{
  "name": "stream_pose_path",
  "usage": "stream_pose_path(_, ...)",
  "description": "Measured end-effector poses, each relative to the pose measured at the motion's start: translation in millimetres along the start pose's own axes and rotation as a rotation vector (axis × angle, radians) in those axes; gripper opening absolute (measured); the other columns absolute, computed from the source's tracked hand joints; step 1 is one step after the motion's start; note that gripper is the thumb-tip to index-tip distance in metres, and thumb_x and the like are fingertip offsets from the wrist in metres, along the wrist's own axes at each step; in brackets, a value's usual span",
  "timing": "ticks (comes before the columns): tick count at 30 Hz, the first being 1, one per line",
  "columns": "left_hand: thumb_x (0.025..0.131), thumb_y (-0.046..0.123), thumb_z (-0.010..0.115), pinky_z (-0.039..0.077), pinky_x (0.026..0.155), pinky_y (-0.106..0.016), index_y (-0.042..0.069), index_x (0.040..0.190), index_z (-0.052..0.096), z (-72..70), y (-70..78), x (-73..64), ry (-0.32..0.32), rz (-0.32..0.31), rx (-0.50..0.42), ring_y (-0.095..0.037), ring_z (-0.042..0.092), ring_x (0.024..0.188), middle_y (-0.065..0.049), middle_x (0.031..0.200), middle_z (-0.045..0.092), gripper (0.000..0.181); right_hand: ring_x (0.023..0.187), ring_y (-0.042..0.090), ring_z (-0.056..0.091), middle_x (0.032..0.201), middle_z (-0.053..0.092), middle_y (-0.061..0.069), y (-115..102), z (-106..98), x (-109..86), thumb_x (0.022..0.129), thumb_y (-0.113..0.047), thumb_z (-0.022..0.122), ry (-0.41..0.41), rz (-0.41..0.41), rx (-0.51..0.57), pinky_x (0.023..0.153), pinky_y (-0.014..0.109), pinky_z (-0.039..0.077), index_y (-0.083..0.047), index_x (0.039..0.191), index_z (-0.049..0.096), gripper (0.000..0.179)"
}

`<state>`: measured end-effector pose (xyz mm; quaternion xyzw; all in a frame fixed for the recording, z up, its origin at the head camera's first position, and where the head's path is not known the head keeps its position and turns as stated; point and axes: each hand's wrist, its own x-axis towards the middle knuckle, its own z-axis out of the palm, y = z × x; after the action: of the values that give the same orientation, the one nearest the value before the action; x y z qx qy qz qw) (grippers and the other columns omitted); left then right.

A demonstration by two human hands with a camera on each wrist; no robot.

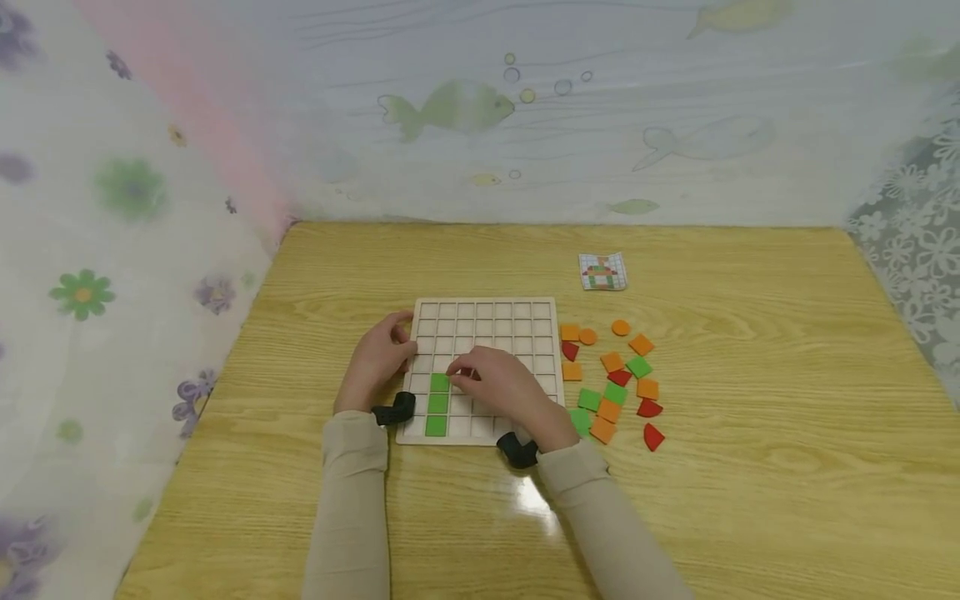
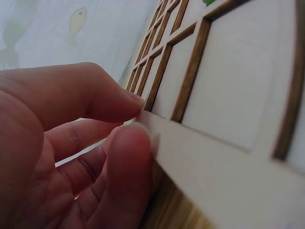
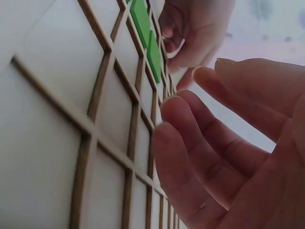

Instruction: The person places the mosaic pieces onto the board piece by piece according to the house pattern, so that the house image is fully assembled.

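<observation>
A pale wooden grid board [image 1: 485, 304] lies flat on the table. Three green square tiles [image 1: 437, 404] sit in a column of its cells near the left side, running up from the bottom row. At the board's left edge my left hand [image 1: 380, 354] pinches the rim; the left wrist view shows the index finger [image 2: 109, 93] and thumb [image 2: 129, 157] right at that rim. My right hand [image 1: 501, 383] hovers over the board, fingertips beside the topmost green tile. Its fingers [image 3: 190, 138] are loosely bent in the right wrist view, nothing between them.
Right of the board lie scattered loose pieces: orange squares [image 1: 641, 344], orange discs [image 1: 620, 327], red quarter-rounds [image 1: 653, 437] and green squares [image 1: 639, 367]. Behind them is a small printed pattern card [image 1: 602, 272]. A wall with painted fish [image 1: 465, 107] borders the table's back.
</observation>
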<state>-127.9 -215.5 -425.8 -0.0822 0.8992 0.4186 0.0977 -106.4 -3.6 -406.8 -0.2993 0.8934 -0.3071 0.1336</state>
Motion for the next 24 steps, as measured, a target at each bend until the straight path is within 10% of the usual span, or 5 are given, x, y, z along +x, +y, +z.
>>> stream_pose_path(24,0.083,0.014,0.053,0.041,0.057,-0.029,0.016,0.133,0.039,0.5,-2.4,2.6,-0.013,0.012,0.036,-0.018,0.055,0.059,-0.006,0.092,0.051,0.052,0.074,0.006,0.050,0.082,0.056,-0.013,36.1,-24.0,-32.8,0.088,-0.028,0.055,0.044,0.092,-0.016,0.067,0.025,0.042,-0.021,0.101,0.065,0.018)
